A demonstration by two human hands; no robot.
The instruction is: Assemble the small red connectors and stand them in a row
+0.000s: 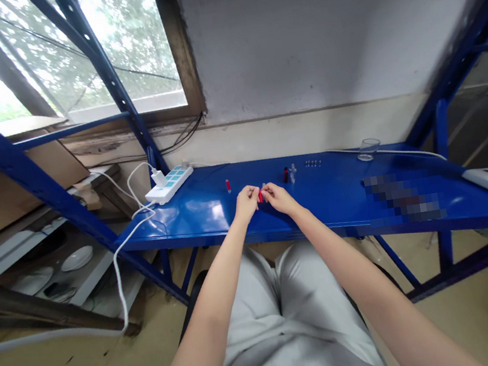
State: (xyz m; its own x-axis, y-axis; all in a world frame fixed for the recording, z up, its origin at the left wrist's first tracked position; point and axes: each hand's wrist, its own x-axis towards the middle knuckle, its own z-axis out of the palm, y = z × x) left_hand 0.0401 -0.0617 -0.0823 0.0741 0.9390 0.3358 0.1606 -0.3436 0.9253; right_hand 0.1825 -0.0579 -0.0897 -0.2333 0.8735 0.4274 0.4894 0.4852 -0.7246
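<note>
My left hand [247,201] and my right hand [277,197] meet above the front part of a blue metal table [338,199]. Between their fingertips is a small red piece [260,196], partly covered, whose exact kind I cannot make out. Both hands are closed on it in a pinch. Left of them stands a small red cylinder with a pale top [228,186]. Just beyond my right hand are a dark red and black piece [285,175] and some small clear pieces [293,173]. Several tiny pale pieces [313,163] lie in a row farther right.
A white power strip [170,185] with a plug and cable lies at the table's left end. A clear glass [368,150] stands at the back right, near a blurred-out dark object [404,197]. Blue shelf posts rise at both sides.
</note>
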